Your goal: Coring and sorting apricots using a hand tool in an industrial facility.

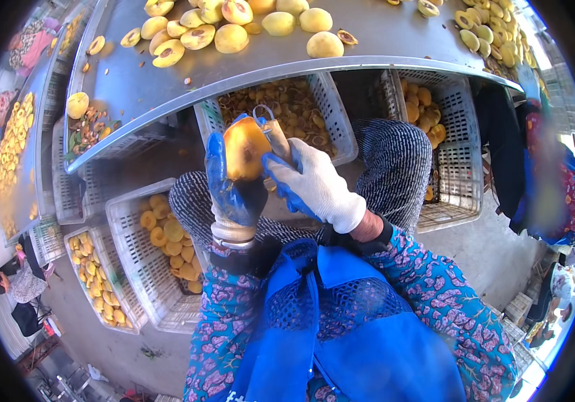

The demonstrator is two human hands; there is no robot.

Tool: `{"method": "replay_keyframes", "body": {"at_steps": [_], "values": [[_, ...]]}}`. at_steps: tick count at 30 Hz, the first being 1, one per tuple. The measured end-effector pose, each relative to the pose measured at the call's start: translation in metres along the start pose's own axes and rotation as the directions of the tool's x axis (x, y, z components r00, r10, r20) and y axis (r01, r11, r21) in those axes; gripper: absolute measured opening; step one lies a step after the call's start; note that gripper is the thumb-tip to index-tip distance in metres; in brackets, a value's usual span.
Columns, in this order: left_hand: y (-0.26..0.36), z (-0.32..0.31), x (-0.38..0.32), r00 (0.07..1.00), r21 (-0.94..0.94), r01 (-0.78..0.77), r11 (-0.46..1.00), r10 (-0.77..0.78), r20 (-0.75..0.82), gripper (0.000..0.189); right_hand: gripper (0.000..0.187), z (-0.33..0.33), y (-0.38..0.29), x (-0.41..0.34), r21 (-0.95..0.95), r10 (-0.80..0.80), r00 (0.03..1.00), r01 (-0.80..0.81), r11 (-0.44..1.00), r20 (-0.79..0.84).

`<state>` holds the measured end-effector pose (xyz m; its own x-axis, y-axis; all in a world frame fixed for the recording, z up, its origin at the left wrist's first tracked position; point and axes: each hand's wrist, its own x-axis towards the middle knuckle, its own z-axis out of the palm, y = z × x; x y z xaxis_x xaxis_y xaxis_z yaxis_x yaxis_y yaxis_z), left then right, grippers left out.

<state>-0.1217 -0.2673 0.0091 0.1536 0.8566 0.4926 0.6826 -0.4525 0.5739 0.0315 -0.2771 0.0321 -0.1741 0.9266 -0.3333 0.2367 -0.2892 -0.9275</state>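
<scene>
In my left hand [237, 188], gloved in white knit with a blue coated palm, rests a yellow peach half [245, 149] with a brownish patch on the side facing me. My right hand [312, 181], in a matching glove, grips the wooden handle of a pitting tool [278, 138]. A thin metal loop [263, 111] sticks out at the tool's far end, close beside the fruit's upper right edge. Whether the loop touches the flesh is hard to tell. Below both hands, a white plastic crate [341, 128] holds many pits and cut peach pieces.
A metal table [267, 63] with a raised rim bears peach halves [199, 37] and scraps [91, 125]. Crates of peach halves stand at my left [141, 261] and right [460, 145], between them my knees. A co-worker [548, 176] is close on the right; other people work farther off.
</scene>
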Motion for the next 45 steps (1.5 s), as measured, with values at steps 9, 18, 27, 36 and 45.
{"method": "replay_keyframes", "body": {"at_steps": [9, 18, 27, 36, 45], "values": [[-0.002, 0.022, -0.006, 0.958, -0.644, 0.239, 0.727, -0.284, 0.034, 0.036, 0.032, 0.006, 0.0, -0.017, -0.443, -0.013, 0.994, 0.06, 0.895, 0.108], [0.006, 0.024, -0.011, 0.975, -0.341, 0.209, 0.916, -0.223, -0.004, 0.034, 0.038, 0.007, 0.01, -0.012, -0.414, 0.143, 0.975, -0.061, 0.908, 0.172], [-0.036, 0.05, -0.046, 0.691, -0.676, 0.633, 0.377, -0.669, 0.274, 0.033, 0.046, 0.021, 0.032, 0.001, -0.43, 0.304, 0.923, -0.181, 0.884, 0.236], [-0.038, 0.048, -0.033, 0.78, -0.851, 0.438, 0.29, -0.593, 0.2, 0.042, 0.029, -0.001, 0.01, -0.002, 0.182, 0.356, 0.925, -0.375, 0.909, 0.13], [0.007, 0.021, -0.018, 0.826, -0.864, 0.439, 0.247, -0.489, 0.28, 0.044, 0.027, 0.004, 0.016, 0.013, 0.565, 0.291, 0.954, -0.281, 0.776, 0.075]]}}
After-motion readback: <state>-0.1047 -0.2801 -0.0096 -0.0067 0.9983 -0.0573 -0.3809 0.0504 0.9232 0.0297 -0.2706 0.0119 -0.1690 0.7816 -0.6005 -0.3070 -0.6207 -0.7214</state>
